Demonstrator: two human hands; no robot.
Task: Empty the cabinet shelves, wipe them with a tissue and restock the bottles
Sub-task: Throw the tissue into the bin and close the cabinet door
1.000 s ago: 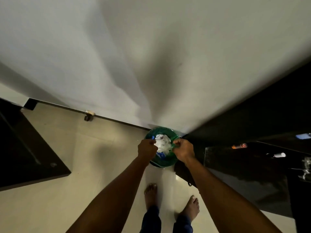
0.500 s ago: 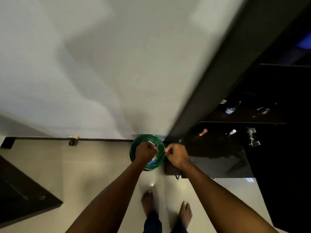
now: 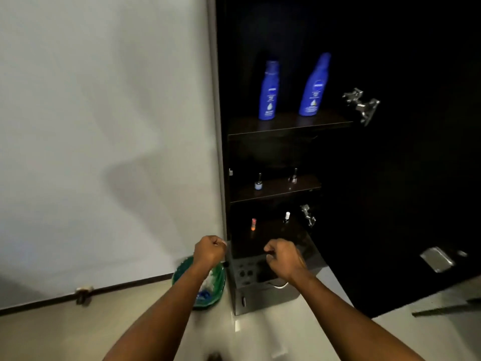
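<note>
Both forearms are reaching in from the bottom of the frame. The left hand (image 3: 209,250) and the right hand (image 3: 283,257) are both hanging there clenched into loose fists, and I'm not seeing anything gripped in either one. There's a pale speck at the left knuckles, but it's too small to call.

Right under the left wrist, at lower centre, a green bin (image 3: 218,287) is sitting on the floor with white crumpled stuff in it, probably tissue.

The bit that matters is that the open cabinet (image 3: 273,152) is lying up and to the right of both hands, so the right hand is the nearer one, hovering just below the lip of the bottom shelf (image 3: 270,238).

- **Bottom shelf:** an orange-capped little bottle (image 3: 253,224) and a white-capped one (image 3: 286,217) are standing here, well apart.
- **Middle shelf:** two more tiny bottles (image 3: 258,182) are standing on the middle shelf (image 3: 276,188), one towards each end.
- **Top shelf:** the two blue bottles (image 3: 268,92) are standing on the top shelf (image 3: 286,123), upper centre of the frame.

Everything's standing upright, long axis vertical, so any grab is going to be a reach upward and forward with the fingers wrapping from the side.

With every shelf stocked and tissue in the bin, I'm guessing the job's wrapping up, though I can't be sure.
</note>
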